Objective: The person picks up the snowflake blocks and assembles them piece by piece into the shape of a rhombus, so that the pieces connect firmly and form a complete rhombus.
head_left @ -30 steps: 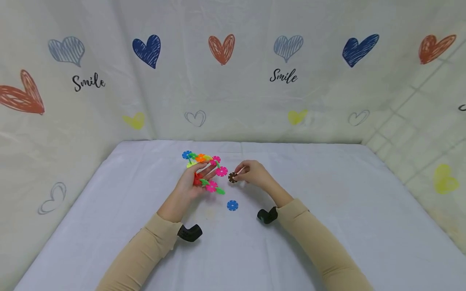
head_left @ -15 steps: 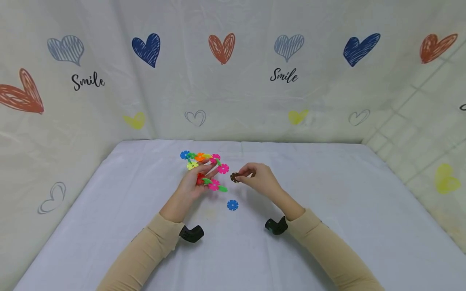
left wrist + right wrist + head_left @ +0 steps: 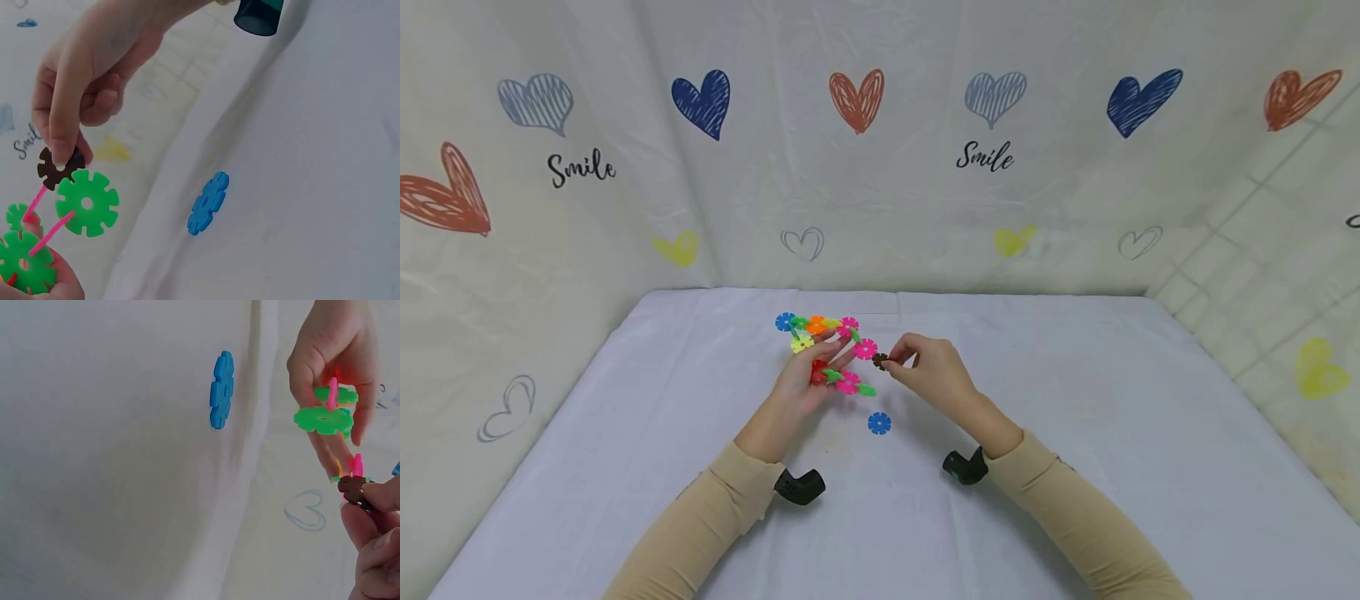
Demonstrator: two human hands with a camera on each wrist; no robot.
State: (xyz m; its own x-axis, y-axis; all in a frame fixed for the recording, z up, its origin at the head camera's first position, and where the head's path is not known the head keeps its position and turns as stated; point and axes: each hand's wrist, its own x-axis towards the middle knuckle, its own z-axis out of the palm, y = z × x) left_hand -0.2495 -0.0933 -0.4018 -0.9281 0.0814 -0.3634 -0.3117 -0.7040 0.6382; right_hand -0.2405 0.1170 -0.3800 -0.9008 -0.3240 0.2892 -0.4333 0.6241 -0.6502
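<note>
My left hand point(image 3: 796, 385) holds a curved chain of interlocked notched plastic discs point(image 3: 816, 325) in several colours, its fingers partly behind the pieces. One end of the chain is a pink disc point(image 3: 865, 349), the other a green disc point(image 3: 87, 203). Between thumb and fingers, my right hand point(image 3: 942, 377) pinches a brown notched disc point(image 3: 880, 361). The brown disc's edge is right at the pink end disc, which appears edge-on in the left wrist view. A loose blue notched disc point(image 3: 879, 423) lies on the table below both hands.
A white cloth covers the table point(image 3: 1075, 392). Behind it hangs a pale curtain point(image 3: 910, 208) printed with hearts. Black wrist camera mounts point(image 3: 801, 487) stick out from both cuffs, low over the cloth.
My left hand has shifted slightly right with the chain. My right hand first drew back a little with the brown disc, then brought it, turned more edge-on, up to the pink disc.
</note>
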